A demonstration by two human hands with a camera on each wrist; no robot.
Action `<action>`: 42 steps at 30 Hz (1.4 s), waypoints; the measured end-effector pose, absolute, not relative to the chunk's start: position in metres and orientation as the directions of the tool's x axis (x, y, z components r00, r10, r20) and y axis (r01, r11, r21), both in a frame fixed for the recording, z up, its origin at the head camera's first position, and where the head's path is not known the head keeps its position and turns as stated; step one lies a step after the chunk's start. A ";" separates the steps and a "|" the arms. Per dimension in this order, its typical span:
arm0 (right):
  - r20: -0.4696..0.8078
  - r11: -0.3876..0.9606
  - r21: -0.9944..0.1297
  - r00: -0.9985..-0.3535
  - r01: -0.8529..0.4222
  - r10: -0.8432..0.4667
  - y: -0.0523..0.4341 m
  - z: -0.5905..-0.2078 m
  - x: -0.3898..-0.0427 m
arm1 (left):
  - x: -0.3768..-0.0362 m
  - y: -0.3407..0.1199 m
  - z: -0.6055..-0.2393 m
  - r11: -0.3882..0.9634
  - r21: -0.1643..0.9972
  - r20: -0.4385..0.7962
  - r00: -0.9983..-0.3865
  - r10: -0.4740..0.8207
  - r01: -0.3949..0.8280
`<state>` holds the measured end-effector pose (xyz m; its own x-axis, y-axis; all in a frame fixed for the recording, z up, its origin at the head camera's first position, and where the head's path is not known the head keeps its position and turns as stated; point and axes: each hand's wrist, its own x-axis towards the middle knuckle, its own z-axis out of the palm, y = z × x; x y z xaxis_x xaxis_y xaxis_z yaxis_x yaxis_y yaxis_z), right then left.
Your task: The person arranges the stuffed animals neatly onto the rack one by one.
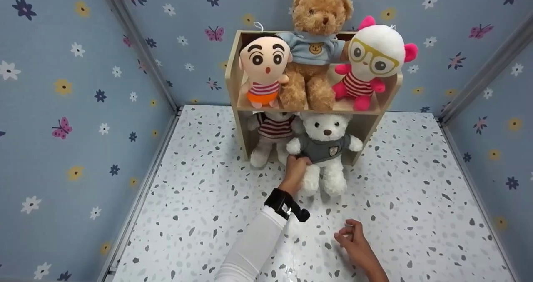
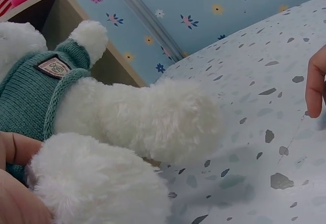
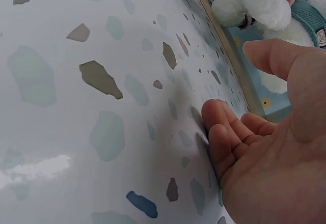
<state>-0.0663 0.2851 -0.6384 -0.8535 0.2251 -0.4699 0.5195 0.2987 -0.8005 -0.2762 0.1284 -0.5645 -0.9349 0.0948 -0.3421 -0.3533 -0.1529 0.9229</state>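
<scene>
right hand (image 1: 352,238) at 6 o'clock rests on the speckled table (image 1: 416,198), fingers loosely curled, holding nothing; right wrist view shows the palm bare. just beyond it, left hand (image 1: 296,169) in a white sleeve (image 1: 254,244) with a black wrist strap (image 1: 285,205) grips the white bear (image 1: 325,153) at its side, fingers curled into the grey-green sweater; left wrist view shows fingers (image 2: 15,150) pressed against the knit beside the fluffy leg. the bear sits upright at the mouth of the lower compartment of the wooden shelf (image 1: 233,78), legs sticking out onto the table, so it looks roughly half in, not pushed fully back. judging by that, seating it is nearly done, with letting go left. beside it at 9 o'clock, inside the same lower compartment, a striped-shirt plush (image 1: 272,134), head hidden. upper compartment at 12 o'clock holds three: a cartoon boy doll (image 1: 264,67), a brown bear (image 1: 314,44), a white doll with glasses (image 1: 372,61). flowered blue walls (image 1: 75,107) behind.
</scene>
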 end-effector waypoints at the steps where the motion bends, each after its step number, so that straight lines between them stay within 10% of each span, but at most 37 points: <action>1: -0.472 0.298 -0.799 -0.852 0.522 0.228 0.285 -0.639 -0.066 | -0.277 0.129 -0.564 -0.156 0.922 -0.343 -0.934 0.096 -0.355; 42: -0.464 0.273 -0.812 -0.854 0.516 0.233 0.284 -0.642 -0.069 | -0.324 0.151 -0.559 -0.086 0.921 -0.370 -0.921 0.119 -0.381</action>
